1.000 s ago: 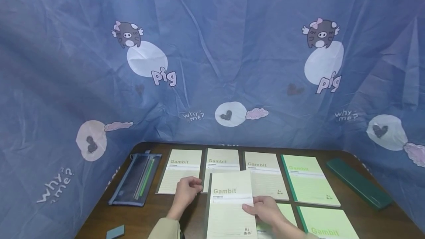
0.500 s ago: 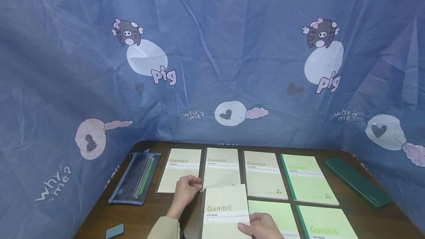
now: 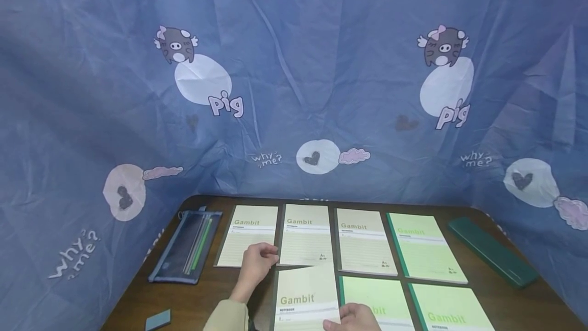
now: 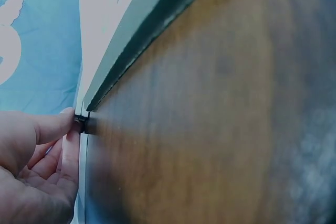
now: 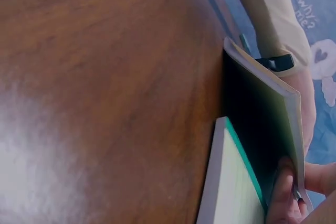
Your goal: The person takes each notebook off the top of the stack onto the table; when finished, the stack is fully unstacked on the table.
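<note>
In the head view my right hand (image 3: 356,318) pinches a cream Gambit notebook (image 3: 304,285) by its right edge, thumb on the cover. The right wrist view shows this notebook (image 5: 270,98) raised and tilted off the table, with fingers (image 5: 283,195) beneath it. My left hand (image 3: 256,264) rests loosely curled at the lower right corner of the leftmost cream notebook (image 3: 248,234), beside the lower left corner of the second cream notebook (image 3: 305,234). In the left wrist view the left hand's thumb and fingers touch a notebook edge without visibly gripping it.
A third cream notebook (image 3: 366,241) and a green notebook (image 3: 427,249) continue the back row. Two green notebooks, one nearer (image 3: 374,295) and one farther right (image 3: 447,308), lie in front. A mesh pencil pouch (image 3: 174,249), blue eraser (image 3: 158,320) and green case (image 3: 491,252) flank them.
My right hand has brought the cream notebook down and toward me, slightly left, uncovering the second back-row notebook and more of the green one in front. The left hand has stayed put.
</note>
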`<state>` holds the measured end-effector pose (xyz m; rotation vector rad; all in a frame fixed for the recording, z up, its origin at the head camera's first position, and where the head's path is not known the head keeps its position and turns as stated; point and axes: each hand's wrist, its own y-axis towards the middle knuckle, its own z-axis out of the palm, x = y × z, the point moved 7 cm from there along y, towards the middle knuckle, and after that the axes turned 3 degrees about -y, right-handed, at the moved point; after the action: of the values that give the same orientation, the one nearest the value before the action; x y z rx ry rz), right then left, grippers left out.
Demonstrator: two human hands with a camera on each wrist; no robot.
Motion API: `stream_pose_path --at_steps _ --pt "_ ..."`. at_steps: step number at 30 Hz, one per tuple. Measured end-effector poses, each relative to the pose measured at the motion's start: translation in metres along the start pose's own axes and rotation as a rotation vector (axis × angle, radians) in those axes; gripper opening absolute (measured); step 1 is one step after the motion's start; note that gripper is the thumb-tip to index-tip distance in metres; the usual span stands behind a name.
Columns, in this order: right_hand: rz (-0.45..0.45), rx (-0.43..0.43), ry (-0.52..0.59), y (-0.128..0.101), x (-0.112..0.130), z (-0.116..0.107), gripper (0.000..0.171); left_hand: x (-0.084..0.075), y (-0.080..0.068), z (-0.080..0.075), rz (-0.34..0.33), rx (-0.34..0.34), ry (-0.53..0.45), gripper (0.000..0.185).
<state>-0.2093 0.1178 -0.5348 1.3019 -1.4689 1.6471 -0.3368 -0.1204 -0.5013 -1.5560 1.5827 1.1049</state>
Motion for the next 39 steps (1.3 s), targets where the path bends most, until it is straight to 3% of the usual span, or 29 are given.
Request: stream_pose_path --at_steps 5,12,22,39 --pt "0.025 -0.033 -0.063 0.003 -0.002 -0.003 0.043 0.0 0.0 0.0 -0.009 -0.004 0.006 0.014" --pt "-0.063 -0.083 -0.313 0.002 0.008 -0.014 0.04 0.0 0.0 0.001 -0.019 0.0 -0.002 0.015" --pt "-0.112 -0.104 -0.532 0.002 0.014 -0.019 0.029 -0.003 0.0 0.001 -0.02 0.007 0.001 0.015" --pt "-0.151 -0.065 -0.545 0.001 0.015 -0.021 0.03 0.0 0.0 0.0 -0.042 -0.009 0.005 0.014"
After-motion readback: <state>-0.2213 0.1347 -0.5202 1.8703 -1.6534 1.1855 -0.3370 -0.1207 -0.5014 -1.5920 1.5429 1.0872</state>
